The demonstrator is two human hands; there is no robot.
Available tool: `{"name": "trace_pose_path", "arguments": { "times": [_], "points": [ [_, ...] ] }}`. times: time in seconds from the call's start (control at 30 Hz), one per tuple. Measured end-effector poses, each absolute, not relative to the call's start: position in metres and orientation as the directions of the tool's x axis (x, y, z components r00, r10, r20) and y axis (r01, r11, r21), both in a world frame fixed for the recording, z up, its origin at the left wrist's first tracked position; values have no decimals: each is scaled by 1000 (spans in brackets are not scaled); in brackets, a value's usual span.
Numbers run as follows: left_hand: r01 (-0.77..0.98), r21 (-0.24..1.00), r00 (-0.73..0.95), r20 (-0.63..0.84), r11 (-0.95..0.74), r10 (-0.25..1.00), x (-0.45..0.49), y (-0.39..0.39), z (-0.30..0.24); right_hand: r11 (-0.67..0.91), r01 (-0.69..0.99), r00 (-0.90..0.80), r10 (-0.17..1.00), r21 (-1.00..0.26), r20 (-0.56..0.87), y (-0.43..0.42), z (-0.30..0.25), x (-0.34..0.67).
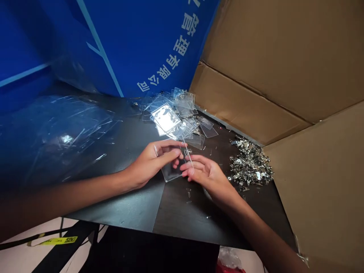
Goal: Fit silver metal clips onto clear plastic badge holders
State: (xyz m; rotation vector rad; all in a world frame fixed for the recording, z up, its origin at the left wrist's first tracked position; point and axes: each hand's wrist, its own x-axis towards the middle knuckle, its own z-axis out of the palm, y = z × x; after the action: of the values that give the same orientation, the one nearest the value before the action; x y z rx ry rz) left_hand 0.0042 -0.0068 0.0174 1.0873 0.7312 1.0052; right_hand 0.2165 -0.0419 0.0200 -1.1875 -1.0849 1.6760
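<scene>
Both my hands meet over the middle of a dark tabletop [136,204]. My left hand [153,161] grips a clear plastic badge holder [170,172] by its upper part, and my right hand [203,172] pinches the holder's right edge. A small metal clip [187,152] shows just above my right fingertips, close to the holder's top edge. Part of the holder is hidden behind my fingers. Behind my hands lies a loose heap of clear plastic holders [170,117], and to the right is a pile of silver metal clips [250,165].
Brown cardboard flaps [256,76] rise along the table's right and far sides. A blue printed banner [142,45] stands behind it, and a clear plastic bag [57,140] lies at the left. A few small metal pieces [188,193] sit near my right hand.
</scene>
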Motion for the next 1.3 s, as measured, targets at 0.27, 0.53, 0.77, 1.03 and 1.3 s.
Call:
{"name": "trace_pose_path", "arguments": {
  "times": [0.27,0.53,0.77,1.03,1.3],
  "points": [
    [-209,970,438,-20,124,899,-1,-12,19,-337,-151,-160,936,-929,-314,-45,27,207],
    [123,992,523,-78,15,849,-6,-3,17,-297,45,227,933,-954,-280,35,63,235],
    [228,954,553,36,-193,832,-9,-5,17,-268,356,348,927,-895,-139,137,69,261],
    [310,867,559,167,-391,812,-14,1,24,-278,676,290,952,-682,-101,161,37,273],
    [474,591,683,221,-653,696,-25,14,37,-170,859,224,973,-483,57,157,29,272]
  ]
}}
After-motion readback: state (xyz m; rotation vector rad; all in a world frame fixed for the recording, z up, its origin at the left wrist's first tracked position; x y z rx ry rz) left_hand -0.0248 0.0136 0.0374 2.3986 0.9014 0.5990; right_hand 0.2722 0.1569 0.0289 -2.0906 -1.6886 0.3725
